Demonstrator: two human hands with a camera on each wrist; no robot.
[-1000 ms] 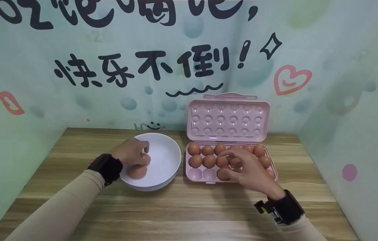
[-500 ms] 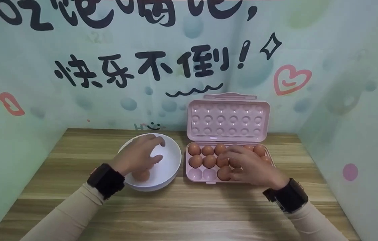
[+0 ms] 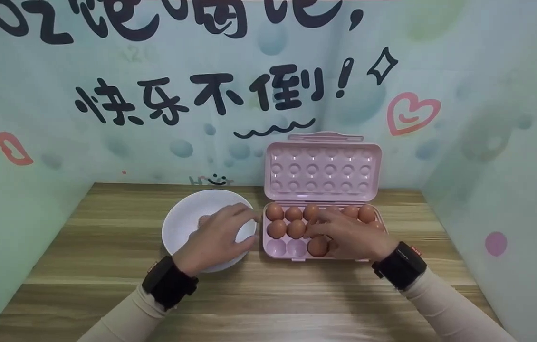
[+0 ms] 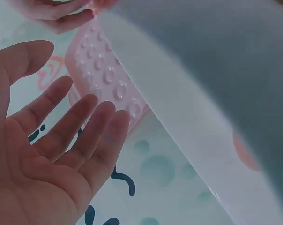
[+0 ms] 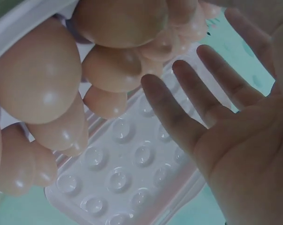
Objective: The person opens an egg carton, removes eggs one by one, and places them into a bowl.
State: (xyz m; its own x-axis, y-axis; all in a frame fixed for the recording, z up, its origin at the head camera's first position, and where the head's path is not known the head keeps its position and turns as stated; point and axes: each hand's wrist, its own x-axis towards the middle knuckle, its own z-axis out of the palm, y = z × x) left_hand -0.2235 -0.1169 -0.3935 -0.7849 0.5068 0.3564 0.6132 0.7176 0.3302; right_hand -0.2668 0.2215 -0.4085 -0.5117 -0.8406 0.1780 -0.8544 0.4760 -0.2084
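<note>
My left hand (image 3: pixel 221 237) is over the right side of a white bowl (image 3: pixel 176 218), its fingers extended toward the egg carton. In the left wrist view that hand (image 4: pixel 52 154) shows a bare palm and holds nothing. Part of a brown egg (image 3: pixel 203 221) in the bowl shows behind the hand. My right hand (image 3: pixel 351 235) reaches over the pink egg carton (image 3: pixel 276 247), fingertips right at the eggs. Its fingers (image 5: pixel 172 110) are spread in the right wrist view, beside a brown egg (image 5: pixel 115 68). The hand hides several eggs on the carton's right side.
The carton's dimpled lid (image 3: pixel 323 171) stands raised at the back. Two front-left cups of the carton have no egg. A wooden table (image 3: pixel 249 304) lies under everything, and a printed cloth backdrop (image 3: pixel 164 152) rises behind and at both sides.
My left hand has let go of an egg in the bowl, opened its fingers and moved right to the bowl's right rim. The right hand has shifted slightly left over the eggs.
</note>
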